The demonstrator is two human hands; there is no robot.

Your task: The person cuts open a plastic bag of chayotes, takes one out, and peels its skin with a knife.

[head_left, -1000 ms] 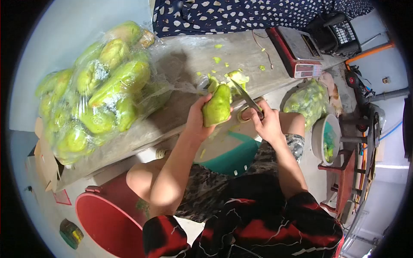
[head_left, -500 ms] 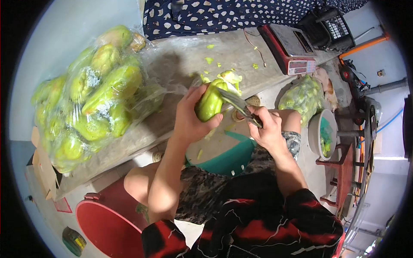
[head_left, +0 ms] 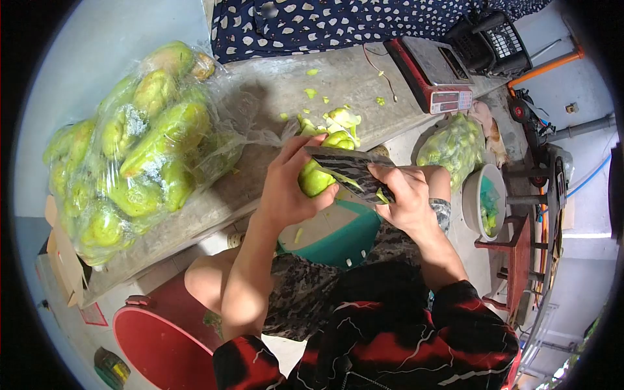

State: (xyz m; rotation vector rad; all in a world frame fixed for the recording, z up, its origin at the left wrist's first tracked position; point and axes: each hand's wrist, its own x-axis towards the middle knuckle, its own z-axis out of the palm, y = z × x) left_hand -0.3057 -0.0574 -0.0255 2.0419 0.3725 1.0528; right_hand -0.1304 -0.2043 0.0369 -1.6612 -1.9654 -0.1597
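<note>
My left hand is wrapped around a pale green chayote, held above the lap. In my right hand is a knife with a broad dark blade, its flat side facing up. The blade lies across the chayote and hides part of it, and a strip of green peel clings to the blade. Just beyond the hands, chayote pieces and peelings lie on the edge of the concrete ledge. Below the hands is a green tub.
A clear plastic bag of chayotes rests at the left. On the right are a red scale, a black basket, another filled bag and a white basin. A red tub stands at lower left.
The knife has turned from nearly edge-on to showing its broad side, and its blade now covers more of the chayote. My left hand still holds the chayote in about the same place.
</note>
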